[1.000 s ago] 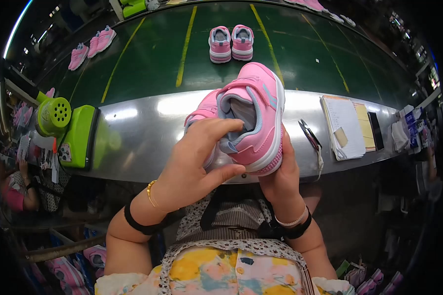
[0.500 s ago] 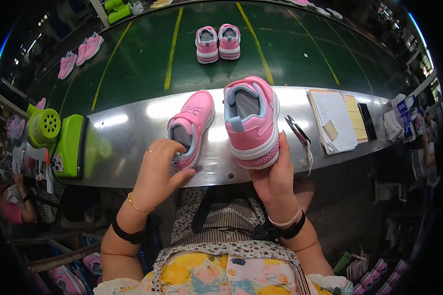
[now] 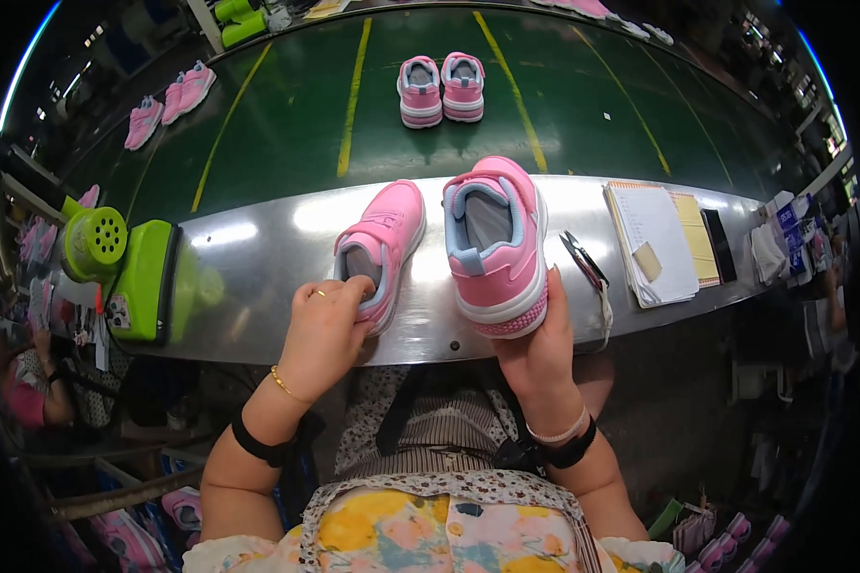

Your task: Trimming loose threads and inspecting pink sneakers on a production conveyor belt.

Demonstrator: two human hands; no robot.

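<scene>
Two pink sneakers with pale blue linings and white soles are side by side before me, toes pointing away. My left hand (image 3: 325, 329) pinches the heel of the left sneaker (image 3: 389, 222), fingers over the collar and thumb on the outside. That shoe appears to rest on the metal table. From below, my right hand (image 3: 537, 349) clasps the heel of the right sneaker (image 3: 500, 272), which is tipped so that its opening faces me. Part of its textured pink sole shows above my palm; the rest of the underside is hidden.
Scissors (image 3: 583, 258) lie right of the shoes, beside notepads (image 3: 655, 244) on the metal table (image 3: 258, 286). A lime-green device (image 3: 143, 277) stands at the left. Beyond, a green conveyor belt (image 3: 287, 134) carries more pink sneakers (image 3: 441, 91). Another person (image 3: 43, 382) sits far left.
My left hand has closed more tightly on the left sneaker's heel, its thumb moving up against the shoe. The right sneaker stays in my right hand. The whole view has shifted slightly.
</scene>
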